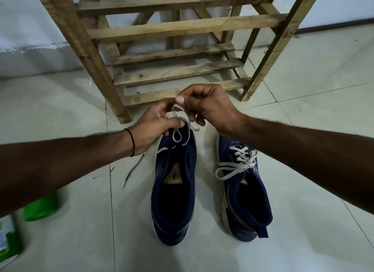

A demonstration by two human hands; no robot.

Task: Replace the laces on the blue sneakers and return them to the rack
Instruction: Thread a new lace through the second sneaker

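From the head view, two blue sneakers sit side by side on the pale tiled floor (303, 130) in the lower middle of the frame, toes pointing up the frame toward the wooden rack (182, 28), which fills the upper centre against a white wall. The half-laced sneaker (174, 192), the one nearer the frame's left, has its tongue area open, with only a little white lace (192, 126) threaded near its toe. Both hands meet just above that toe. The left hand (155, 126) comes in from the left edge with its thumb and fingers curled, pinching a loop of the lace; a thin black band (132, 143) circles its wrist. The right hand (208, 107) comes in from the right edge and pinches the lace between thumb and forefinger, its other fingers curled under. One loose end (131, 171) of the lace trails across the floor left of the shoe. The tied sneaker (244, 192), on the right, carries a full white bow (236, 163). In the lower left corner, a blurred green container (40, 208) and a green-and-white pack (8, 237) stand on the tiles.
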